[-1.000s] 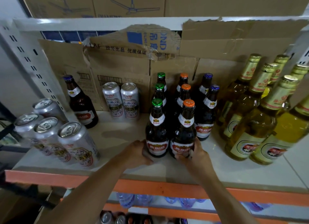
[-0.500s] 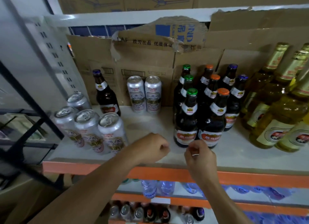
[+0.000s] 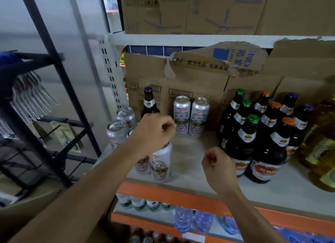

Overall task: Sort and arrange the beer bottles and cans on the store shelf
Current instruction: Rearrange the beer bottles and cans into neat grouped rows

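Several silver beer cans stand at the shelf's left front; the nearest can is partly under my left hand. That hand hovers above the cans with fingers loosely curled, holding nothing. My right hand hangs over the white shelf board, loosely curled and empty, just left of the brown bottle cluster with green, orange and blue caps. Two more cans stand at the back. A lone blue-capped brown bottle stands behind my left hand.
Yellow-green glass bottles crowd the right end. Torn cardboard boxes line the back of the shelf. A black metal rack stands to the left. Water bottles fill the shelf below the orange edge.
Both hands let go of the two front brown bottles and drew back. My left hand then rose and moved left over the cans. My view swung left.
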Demonstrator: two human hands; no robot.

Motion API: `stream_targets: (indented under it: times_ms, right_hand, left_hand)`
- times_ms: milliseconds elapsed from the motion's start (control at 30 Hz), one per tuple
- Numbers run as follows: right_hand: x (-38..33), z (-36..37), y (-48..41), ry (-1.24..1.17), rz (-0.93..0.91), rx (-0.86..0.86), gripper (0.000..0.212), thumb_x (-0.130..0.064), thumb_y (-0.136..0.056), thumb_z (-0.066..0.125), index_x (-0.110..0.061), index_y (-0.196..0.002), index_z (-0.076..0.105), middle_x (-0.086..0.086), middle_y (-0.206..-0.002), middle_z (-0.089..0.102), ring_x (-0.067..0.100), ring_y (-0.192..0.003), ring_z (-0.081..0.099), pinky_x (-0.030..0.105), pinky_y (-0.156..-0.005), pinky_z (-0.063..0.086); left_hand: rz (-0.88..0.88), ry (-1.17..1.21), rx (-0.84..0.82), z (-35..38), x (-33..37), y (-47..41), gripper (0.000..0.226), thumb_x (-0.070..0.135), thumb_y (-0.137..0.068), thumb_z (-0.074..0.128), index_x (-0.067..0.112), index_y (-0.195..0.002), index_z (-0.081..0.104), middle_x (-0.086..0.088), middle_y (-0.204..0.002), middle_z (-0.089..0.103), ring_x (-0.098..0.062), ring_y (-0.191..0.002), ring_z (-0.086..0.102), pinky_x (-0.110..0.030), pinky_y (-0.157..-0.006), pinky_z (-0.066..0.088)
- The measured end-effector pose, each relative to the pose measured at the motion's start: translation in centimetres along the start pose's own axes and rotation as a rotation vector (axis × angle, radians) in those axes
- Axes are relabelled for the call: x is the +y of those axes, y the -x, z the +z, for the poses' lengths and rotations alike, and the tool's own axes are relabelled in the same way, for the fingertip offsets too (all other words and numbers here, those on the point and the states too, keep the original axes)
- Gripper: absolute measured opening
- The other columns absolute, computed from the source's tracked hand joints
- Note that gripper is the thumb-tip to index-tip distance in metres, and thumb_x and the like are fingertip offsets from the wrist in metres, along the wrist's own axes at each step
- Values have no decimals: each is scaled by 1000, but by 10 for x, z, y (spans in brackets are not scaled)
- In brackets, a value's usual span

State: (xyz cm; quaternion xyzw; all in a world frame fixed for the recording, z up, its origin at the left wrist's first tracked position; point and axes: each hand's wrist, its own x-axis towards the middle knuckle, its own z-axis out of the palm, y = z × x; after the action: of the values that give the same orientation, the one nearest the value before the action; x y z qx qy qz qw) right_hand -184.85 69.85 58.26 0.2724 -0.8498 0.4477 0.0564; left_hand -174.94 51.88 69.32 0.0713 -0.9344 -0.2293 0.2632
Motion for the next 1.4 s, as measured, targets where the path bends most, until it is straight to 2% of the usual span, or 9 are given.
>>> stream_targets:
  times_ms: [67,167,233,333,467,700,900,1267,1400]
  right_hand:
    - [-2,2,-5,-4,-12,-16,6,-2,-84,65,-7,-83,63,6,-71,65,26,-66,60,35,-61,45]
    - [-2,5,-13,-16,-23,-21,10,-2,-82,66,-10,-79,63,-5,-64,60,19,-61,57,23,-59,37]
    - [-1,9,-19,-32,8,-45,15,-3,-83,66,-16,-77,61,-10,-63,57,16,-61,56,24,-62,39]
    - [0,18,-29,-51,80,-112,17,-9,-85,65,-22,-77,59,-8,-65,58,15,-62,55,26,-63,40]
    - [-4,30,-42,-88,149,-187,13,-10,-86,63,-21,-79,63,-3,-75,65,16,-72,60,25,-64,41]
    - [-18,62,-74,-215,213,-284,10,-9,-86,62,-16,-81,65,6,-76,69,24,-73,66,36,-66,54]
    - [-43,81,-111,-272,96,-305,20,-12,-84,59,-25,-70,61,3,-75,67,27,-75,66,45,-69,57]
    - [-65,104,-142,-464,153,-302,12,-8,-85,58,-14,-77,65,6,-79,67,23,-79,63,37,-68,52]
    - [-61,107,-146,-457,173,-272,16,-8,-85,57,-14,-74,66,4,-77,67,22,-78,63,35,-65,49]
  left_hand:
    - [-48,-202,-102,3,-18,-6,28,36,-95,54,15,-88,71,4,-80,58,-4,-70,54,-28,-73,46]
    - [-205,-423,-325,11,-31,-7,49,55,-98,29,24,-87,66,-1,-89,61,-19,-88,57,-39,-91,38]
    - [-135,-563,-402,13,-33,-8,55,51,-97,18,21,-101,64,-5,-98,63,-24,-97,59,-39,-86,38]
    - [55,-770,-474,12,-36,-10,38,26,-99,26,14,-131,41,-10,-114,58,-31,-109,56,-42,-85,43]
    - [107,-846,-430,15,-36,-9,44,25,-100,14,9,-125,46,-10,-109,60,-29,-103,58,-35,-77,39]
    - [-9,-817,-438,16,-34,-8,38,26,-103,23,15,-132,45,-10,-111,60,-31,-108,55,-39,-85,39]
    - [22,-801,-361,14,-31,-5,32,29,-101,27,17,-119,51,-8,-96,64,-31,-89,61,-37,-76,41]
    - [-108,-728,-356,12,-25,-5,33,32,-102,26,18,-106,56,-4,-88,61,-27,-86,56,-39,-87,43]
    - [-217,-633,-307,9,-23,0,35,34,-104,29,20,-83,53,2,-74,49,-21,-78,50,-37,-87,41]
